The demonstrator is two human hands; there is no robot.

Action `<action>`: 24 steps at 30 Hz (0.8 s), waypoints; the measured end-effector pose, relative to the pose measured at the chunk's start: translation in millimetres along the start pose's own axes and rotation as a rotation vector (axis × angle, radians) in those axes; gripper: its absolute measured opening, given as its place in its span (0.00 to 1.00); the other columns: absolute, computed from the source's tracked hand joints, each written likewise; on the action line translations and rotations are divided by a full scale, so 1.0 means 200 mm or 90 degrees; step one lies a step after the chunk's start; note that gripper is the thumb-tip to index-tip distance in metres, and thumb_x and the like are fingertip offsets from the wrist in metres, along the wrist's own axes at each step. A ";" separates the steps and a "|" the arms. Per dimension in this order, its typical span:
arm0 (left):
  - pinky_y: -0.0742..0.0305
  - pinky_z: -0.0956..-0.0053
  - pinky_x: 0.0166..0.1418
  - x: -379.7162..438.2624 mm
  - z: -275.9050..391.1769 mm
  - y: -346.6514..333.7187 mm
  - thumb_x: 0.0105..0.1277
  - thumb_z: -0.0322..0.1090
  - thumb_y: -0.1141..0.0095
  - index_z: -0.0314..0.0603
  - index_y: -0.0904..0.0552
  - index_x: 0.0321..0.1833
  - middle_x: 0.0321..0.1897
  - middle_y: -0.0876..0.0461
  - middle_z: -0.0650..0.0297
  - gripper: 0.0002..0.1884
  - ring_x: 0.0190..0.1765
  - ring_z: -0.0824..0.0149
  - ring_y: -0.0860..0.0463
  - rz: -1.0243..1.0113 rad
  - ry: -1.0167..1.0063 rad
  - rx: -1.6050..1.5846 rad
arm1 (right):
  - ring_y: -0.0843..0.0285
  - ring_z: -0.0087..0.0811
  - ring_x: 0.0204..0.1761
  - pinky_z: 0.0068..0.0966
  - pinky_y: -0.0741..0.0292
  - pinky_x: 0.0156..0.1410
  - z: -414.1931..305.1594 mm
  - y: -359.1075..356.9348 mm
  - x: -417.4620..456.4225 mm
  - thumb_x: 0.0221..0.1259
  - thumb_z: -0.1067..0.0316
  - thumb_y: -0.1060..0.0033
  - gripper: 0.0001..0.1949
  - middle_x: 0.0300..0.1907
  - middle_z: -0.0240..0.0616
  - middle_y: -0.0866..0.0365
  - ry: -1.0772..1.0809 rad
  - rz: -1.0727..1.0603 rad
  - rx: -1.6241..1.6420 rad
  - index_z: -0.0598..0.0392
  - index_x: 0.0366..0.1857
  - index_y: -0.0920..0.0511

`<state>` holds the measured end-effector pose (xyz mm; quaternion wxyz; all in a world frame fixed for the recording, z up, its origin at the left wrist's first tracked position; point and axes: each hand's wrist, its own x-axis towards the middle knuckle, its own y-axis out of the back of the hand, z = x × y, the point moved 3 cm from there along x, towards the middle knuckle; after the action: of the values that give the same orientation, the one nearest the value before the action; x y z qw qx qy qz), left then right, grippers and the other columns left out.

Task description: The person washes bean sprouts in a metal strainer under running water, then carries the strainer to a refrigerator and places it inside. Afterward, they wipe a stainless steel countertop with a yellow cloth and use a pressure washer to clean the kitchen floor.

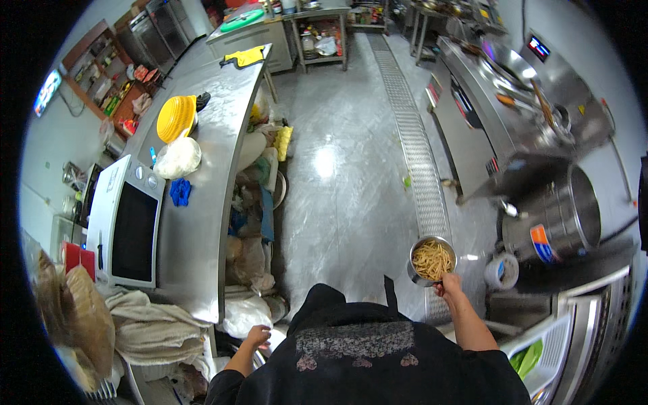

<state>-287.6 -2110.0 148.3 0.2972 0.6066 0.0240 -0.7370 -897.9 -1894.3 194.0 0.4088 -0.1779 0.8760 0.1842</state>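
Observation:
My right hand [447, 285] grips the near edge of a round stainless-steel pot [416, 274], held out over the floor drain. Thin pale-yellow strips of food [433, 259] fill it; their exact kind is unclear. My left hand [258, 335] hangs low on the other side of my body, beside a white plastic bag [246, 316] under the end of the steel worktable. Its fingers look partly curled and small in view, so whether they touch anything is unclear.
A steel worktable [202, 217] runs along the left, bearing a microwave oven [134, 230], a yellow plastic basket [177, 119] and a blue cloth [180, 192]. A slotted drain cover [412, 136] crosses the floor. On the right stand a cooking range [471, 116] and a large steel pot [547, 217].

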 end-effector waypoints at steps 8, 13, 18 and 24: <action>0.16 0.63 0.31 0.72 0.50 0.34 0.64 0.34 0.47 0.40 0.20 0.57 0.38 0.15 0.54 0.18 0.30 0.59 0.14 0.005 0.079 -0.180 | 0.35 0.25 0.15 0.26 0.32 0.20 -0.75 -0.56 0.58 0.56 0.71 0.55 0.07 0.19 0.41 0.27 -0.070 -0.077 0.076 0.59 0.34 0.26; 0.16 0.64 0.28 1.14 1.71 0.95 0.63 0.28 0.46 0.38 0.21 0.58 0.41 0.15 0.54 0.19 0.27 0.61 0.15 -0.041 -0.114 -0.148 | 0.36 0.25 0.15 0.28 0.33 0.21 -1.19 -0.66 0.73 0.59 0.71 0.56 0.06 0.17 0.39 0.30 -0.030 0.021 0.110 0.56 0.35 0.26; 0.22 0.68 0.26 1.35 2.76 1.53 0.62 0.25 0.47 0.33 0.23 0.60 0.43 0.16 0.51 0.21 0.25 0.64 0.18 0.060 -0.283 -0.084 | 0.35 0.26 0.14 0.28 0.33 0.19 -1.63 -0.95 0.88 0.61 0.70 0.55 0.05 0.18 0.40 0.29 -0.061 0.128 0.179 0.55 0.35 0.27; 0.28 0.52 0.62 1.62 3.43 1.92 0.59 0.38 0.37 0.46 0.37 0.74 0.66 0.30 0.44 0.39 0.65 0.48 0.27 0.291 -0.395 0.380 | 0.29 0.29 0.16 0.30 0.32 0.20 -2.21 -1.42 1.37 0.61 0.67 0.51 0.08 0.23 0.43 0.24 -0.002 0.134 0.120 0.55 0.43 0.26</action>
<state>-739.3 -2829.9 160.2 0.2571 0.4066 -0.4121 -0.7738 -1219.6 -2393.1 194.0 0.4037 -0.0456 0.9024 0.1434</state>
